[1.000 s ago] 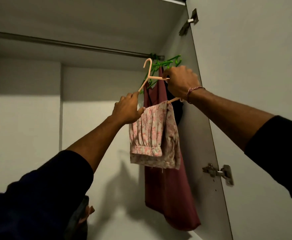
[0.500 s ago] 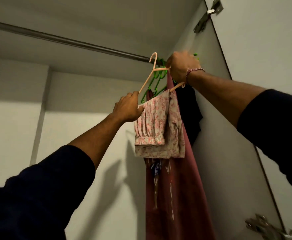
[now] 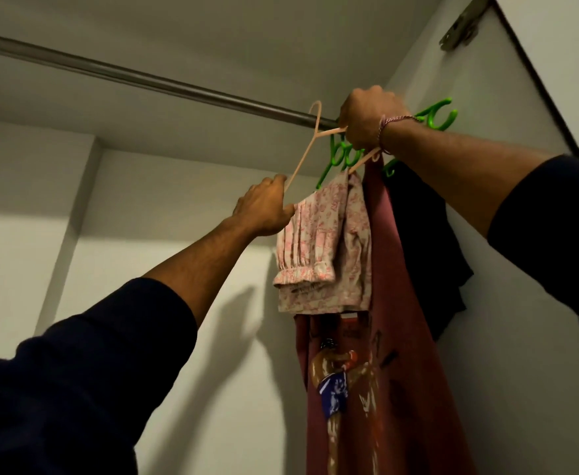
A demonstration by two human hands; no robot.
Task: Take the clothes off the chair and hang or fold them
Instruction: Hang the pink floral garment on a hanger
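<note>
One metal rail (image 3: 151,82), round and smooth, runs across the top of the wardrobe from the left edge toward the right corner. One left hand (image 3: 264,209) reaches up on a straight arm in a dark sleeve (image 3: 85,382); its grip is closed around the lower left end of one pale pink hanger (image 3: 303,157), thin and likely plastic. One folded floral garment (image 3: 322,248), pink-on-cream with a gathered hem, drapes over the hanger's bar. Several green hangers (image 3: 336,157) sit behind; their count cannot be told. One right hand (image 3: 366,120), with a cord bracelet (image 3: 382,132) at the wrist, grips the pink hanger's right shoulder just below the rail. One maroon printed shirt (image 3: 394,371) and one dark garment (image 3: 425,241) hang at the right wall. The pink hook overlaps the rail.
</note>
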